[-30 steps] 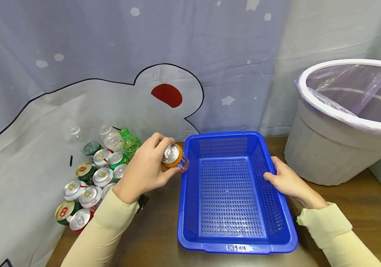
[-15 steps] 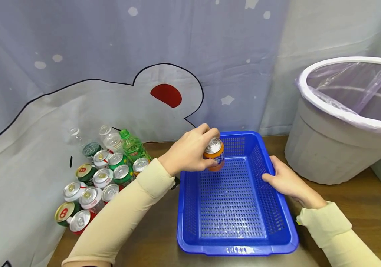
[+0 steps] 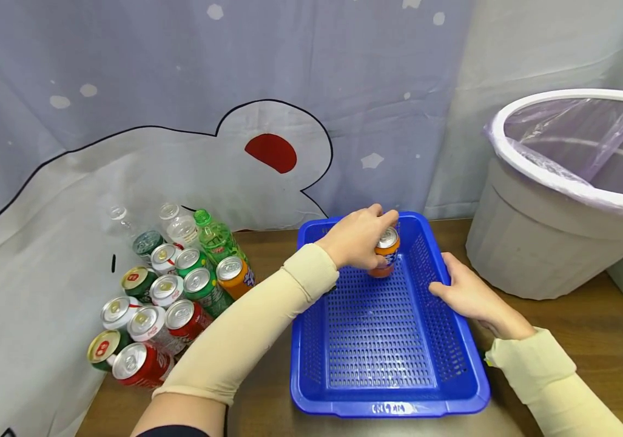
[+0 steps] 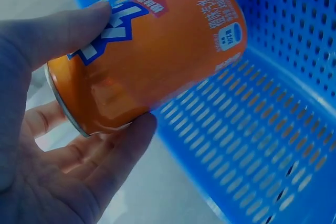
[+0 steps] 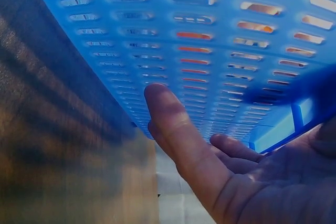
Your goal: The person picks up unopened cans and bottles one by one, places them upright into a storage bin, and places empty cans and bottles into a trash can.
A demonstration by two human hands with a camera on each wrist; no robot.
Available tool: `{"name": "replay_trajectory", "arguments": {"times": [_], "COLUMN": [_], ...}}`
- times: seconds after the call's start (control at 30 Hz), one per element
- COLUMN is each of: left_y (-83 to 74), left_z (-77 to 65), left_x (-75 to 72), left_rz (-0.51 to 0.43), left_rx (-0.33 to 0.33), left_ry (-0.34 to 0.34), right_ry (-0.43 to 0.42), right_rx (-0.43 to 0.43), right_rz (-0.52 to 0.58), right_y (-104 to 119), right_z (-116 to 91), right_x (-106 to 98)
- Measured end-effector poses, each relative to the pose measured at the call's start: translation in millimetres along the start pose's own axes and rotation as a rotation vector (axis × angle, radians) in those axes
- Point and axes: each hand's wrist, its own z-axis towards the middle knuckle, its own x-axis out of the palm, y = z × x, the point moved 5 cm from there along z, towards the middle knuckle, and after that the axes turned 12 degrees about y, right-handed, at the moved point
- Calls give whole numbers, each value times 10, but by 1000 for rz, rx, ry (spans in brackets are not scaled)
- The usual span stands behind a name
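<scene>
My left hand point(image 3: 357, 240) holds an orange soda can point(image 3: 381, 271) by its upper part, over the far end of a blue plastic basket point(image 3: 377, 340). In the left wrist view the can point(image 4: 168, 51) lies between thumb and fingers, above the slotted basket floor. Whether its base touches the floor cannot be made out. At the basket's right side my right hand point(image 3: 472, 297) grips the rim, thumb on top. The right wrist view has its fingers point(image 5: 184, 140) outside the slotted wall point(image 5: 131, 40), with orange showing through some slots.
Left on the wooden table point(image 3: 264, 364) stand several drink cans point(image 3: 150, 321), among them another orange can point(image 3: 235, 276). Behind them are a green bottle point(image 3: 217, 240) and clear bottles point(image 3: 180, 226). A lined white bin point(image 3: 535, 237) stands right, before a patterned curtain point(image 3: 387, 121).
My left hand has carried the orange can rightward from beside the basket's left rim to above its far interior. The right hand stays at the rim.
</scene>
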Motion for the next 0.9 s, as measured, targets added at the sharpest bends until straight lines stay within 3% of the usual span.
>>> {"name": "replay_trajectory", "arguments": {"times": [0.17,0.33,0.6,0.9], "left_y": [-52,-47,-60,-112], "left_z": [207,312,339,315], "left_x": [113,165,204,343], "left_rz": [29,38,-9,-101], "left_rx": [-22,-47,-69,-104], "left_ry": [33,15,-10,4], "right_ry": [-5,14,29,36], "right_rx": [4,1,-3,-6], "right_rz": [-21,-12,-5,26], "right_y": [-18,-29,-9,-33], "right_z": [-1,10,23,22], "right_x": [-10,14,29,27]}}
